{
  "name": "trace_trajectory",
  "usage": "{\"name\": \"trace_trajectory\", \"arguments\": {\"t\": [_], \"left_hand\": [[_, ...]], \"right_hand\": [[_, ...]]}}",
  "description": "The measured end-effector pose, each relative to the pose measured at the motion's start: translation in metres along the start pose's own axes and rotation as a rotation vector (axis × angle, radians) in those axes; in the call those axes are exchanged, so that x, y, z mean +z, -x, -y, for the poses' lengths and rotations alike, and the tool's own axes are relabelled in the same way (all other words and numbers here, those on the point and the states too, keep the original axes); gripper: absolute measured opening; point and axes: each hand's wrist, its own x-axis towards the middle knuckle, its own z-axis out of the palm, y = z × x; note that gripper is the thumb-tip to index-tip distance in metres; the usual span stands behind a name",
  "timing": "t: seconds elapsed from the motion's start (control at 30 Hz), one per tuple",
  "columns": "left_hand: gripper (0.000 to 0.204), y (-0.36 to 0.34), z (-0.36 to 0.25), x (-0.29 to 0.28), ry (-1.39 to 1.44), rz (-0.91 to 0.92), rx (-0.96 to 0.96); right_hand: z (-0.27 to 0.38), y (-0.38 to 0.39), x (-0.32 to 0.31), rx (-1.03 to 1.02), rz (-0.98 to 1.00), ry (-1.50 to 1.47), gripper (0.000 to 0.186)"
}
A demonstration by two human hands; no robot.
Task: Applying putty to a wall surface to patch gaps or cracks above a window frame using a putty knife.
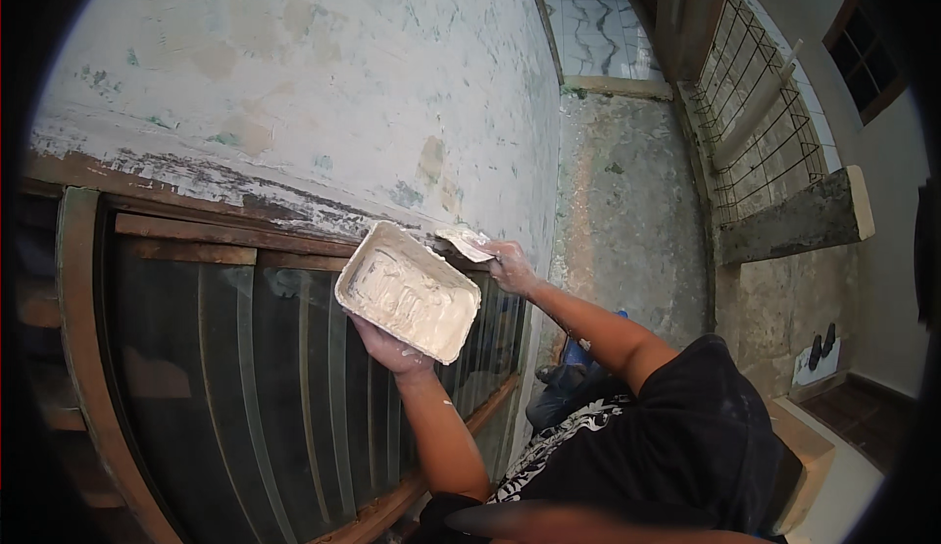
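Note:
My left hand (389, 348) holds a white rectangular tray (408, 290) from underneath, tilted toward the wall; its inside is smeared with pale putty. My right hand (510, 267) grips a flat putty knife (465, 242) coated in the same putty, its blade lying against the wall just above the wooden window frame (225, 235) and just right of the tray's upper corner. Both forearms reach up from the lower right.
A worn white plastered wall (323, 74) with patchy marks fills the upper left. Below it is a window with vertical bars (255, 387) and dark glass. A concrete floor (627, 201), a wire fence (755, 123) and a low concrete wall lie to the right.

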Motion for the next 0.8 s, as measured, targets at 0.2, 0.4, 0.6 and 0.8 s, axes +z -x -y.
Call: {"name": "trace_trajectory", "arguments": {"t": [0.2, 0.4, 0.6, 0.8], "left_hand": [[0.065, 0.0, 0.009, -0.009, 0.027, -0.124, -0.007], [0.068, 0.0, 0.01, -0.015, 0.112, -0.026, -0.109], [0.068, -0.004, 0.01, -0.015, 0.09, -0.021, -0.128], [0.069, -0.006, 0.017, -0.017, 0.158, -0.064, -0.152]], "right_hand": [[-0.02, -0.041, -0.014, 0.602, -0.362, 0.047, 0.037], [0.07, -0.132, -0.015, 0.559, -0.214, 0.092, 0.039], [0.174, -0.137, -0.089, 0.277, -0.119, -0.25, 0.033], [0.051, -0.072, -0.003, -0.19, -0.184, -0.043, 0.048]]}}
